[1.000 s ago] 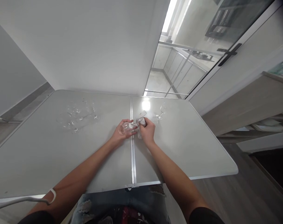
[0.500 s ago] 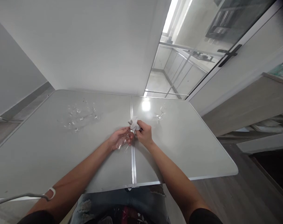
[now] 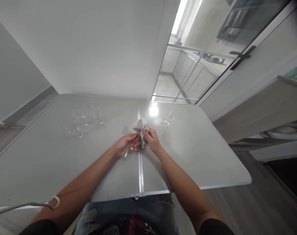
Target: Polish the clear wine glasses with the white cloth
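My left hand [image 3: 127,142] is closed around a clear stemmed glass [image 3: 129,151], whose bowl points down toward me. A white cloth [image 3: 139,125] is gripped in my right hand [image 3: 151,138], close against the upper end of the glass. The cloth covers that end, so the glass's foot is hidden. Both hands are just above the seam in the middle of the table.
Several clear stemmed glasses [image 3: 86,121] stand on the left part of the pale table [image 3: 109,176]. One more glass [image 3: 170,118] is at the back right. Beyond the table are a white wall [image 3: 96,49] and a glass door [image 3: 199,58].
The cloth has opened out from a bunched wad, with part now hanging below my right hand. My left hand and the glass have barely moved.
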`<state>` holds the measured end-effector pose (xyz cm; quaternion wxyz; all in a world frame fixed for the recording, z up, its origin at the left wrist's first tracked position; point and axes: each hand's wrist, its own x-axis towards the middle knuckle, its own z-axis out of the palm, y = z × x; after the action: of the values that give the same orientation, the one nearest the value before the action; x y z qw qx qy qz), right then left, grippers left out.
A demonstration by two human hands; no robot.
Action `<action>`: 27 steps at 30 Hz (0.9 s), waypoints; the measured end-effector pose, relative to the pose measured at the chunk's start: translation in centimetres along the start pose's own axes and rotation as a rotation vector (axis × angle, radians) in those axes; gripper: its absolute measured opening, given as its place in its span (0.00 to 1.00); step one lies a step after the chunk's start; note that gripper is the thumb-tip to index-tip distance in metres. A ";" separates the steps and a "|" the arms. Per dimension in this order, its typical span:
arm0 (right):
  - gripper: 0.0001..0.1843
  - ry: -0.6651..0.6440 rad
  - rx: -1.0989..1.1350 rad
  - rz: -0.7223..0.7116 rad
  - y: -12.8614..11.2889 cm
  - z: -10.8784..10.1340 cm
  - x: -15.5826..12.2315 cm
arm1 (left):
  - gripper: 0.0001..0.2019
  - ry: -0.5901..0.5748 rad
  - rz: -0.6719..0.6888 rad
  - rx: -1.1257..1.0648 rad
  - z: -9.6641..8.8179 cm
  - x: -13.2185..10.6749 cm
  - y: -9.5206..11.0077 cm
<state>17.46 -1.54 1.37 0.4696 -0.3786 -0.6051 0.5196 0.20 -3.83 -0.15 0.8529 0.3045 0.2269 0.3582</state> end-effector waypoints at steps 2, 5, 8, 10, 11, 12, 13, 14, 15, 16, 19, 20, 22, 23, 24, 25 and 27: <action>0.24 -0.029 0.010 0.025 0.1 -0.2 0.1 | 0.14 -0.011 0.013 0.011 0.0 -0.1 0.0; 0.25 -0.034 0.012 0.036 0.2 -0.5 0.2 | 0.13 0.051 0.100 -0.050 -0.1 -0.1 0.2; 0.26 -0.026 -0.006 0.021 0.1 -0.5 0.2 | 0.13 0.111 0.115 -0.033 -0.1 -0.1 0.2; 0.26 -0.042 0.004 0.036 -0.1 -0.5 0.1 | 0.14 0.096 0.070 0.031 -0.1 0.0 0.1; 0.26 -0.050 0.015 0.046 -0.1 -0.5 0.1 | 0.14 0.081 0.055 0.050 -0.1 -0.1 0.0; 0.26 -0.055 0.025 0.054 -0.2 -0.5 0.0 | 0.14 0.069 0.052 0.053 0.0 -0.1 -0.1; 0.26 -0.049 0.033 0.055 -0.2 -0.5 0.0 | 0.14 0.063 0.061 0.040 0.0 -0.1 -0.1; 0.26 -0.035 0.036 0.047 -0.2 -0.6 0.0 | 0.14 0.065 0.078 0.019 0.0 -0.1 -0.1; 0.26 -0.018 0.037 0.034 -0.3 -0.6 0.1 | 0.13 0.074 0.096 -0.003 0.0 -0.1 -0.1; 0.26 -0.006 0.035 0.022 -0.3 -0.7 0.1 | 0.13 0.086 0.109 -0.013 0.0 -0.1 -0.1; 0.26 -0.006 0.032 0.020 -0.4 -0.7 0.0 | 0.14 0.084 0.091 0.034 -0.1 -0.1 -0.2; 0.26 -0.019 0.030 0.034 -0.5 -0.7 -0.1 | 0.15 0.067 0.077 0.057 -0.1 -0.1 -0.2; 0.27 -0.040 0.019 0.048 -0.6 -0.6 -0.1 | 0.15 0.039 0.078 0.067 -0.2 -0.1 -0.3; 0.27 -0.042 0.009 0.042 -0.6 -0.6 -0.1 | 0.14 0.040 0.096 0.051 -0.1 -0.2 -0.3; 0.27 -0.040 -0.003 0.031 -0.6 -0.7 0.0 | 0.14 0.050 0.118 0.030 -0.1 -0.2 -0.2; 0.28 -0.031 -0.015 0.018 -0.6 -0.8 0.0 | 0.14 0.066 0.133 0.011 -0.1 -0.2 -0.2; 0.29 -0.011 -0.030 -0.003 -0.6 -0.9 0.1 | 0.14 0.084 0.120 0.001 0.0 -0.2 -0.1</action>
<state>18.35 -1.33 1.96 0.4613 -0.3817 -0.6161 0.5118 0.14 -4.06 -0.19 0.8195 0.3029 0.2441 0.4209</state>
